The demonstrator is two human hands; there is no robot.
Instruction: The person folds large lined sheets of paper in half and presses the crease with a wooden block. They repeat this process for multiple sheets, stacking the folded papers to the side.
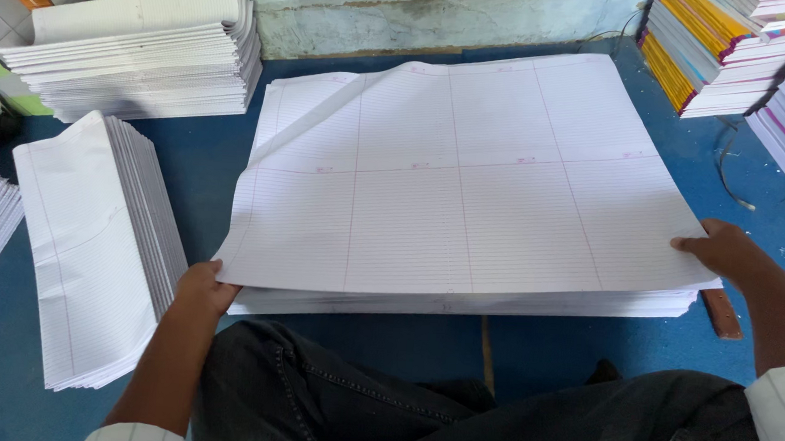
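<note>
On the blue floor [205, 159], a large ruled sheet [468, 175] is being held at its two near corners, lying atop a low stack of like sheets [460, 305] straight ahead of the person's knees. Its near left corner is being pinched by the left hand [204, 288], thumb over the paper and fingers tucked beneath. Its near right corner is being gripped by the right hand [725, 251], thumb on top; the fingers below cannot be made out. The far left corner of the sheet is being lifted slightly off the stack. Folded sheets are being kept in a pile [91, 247] just left of the left hand, with another pile [139, 51] farther back. Bound books [712, 49] are being stored at the far right.
</note>
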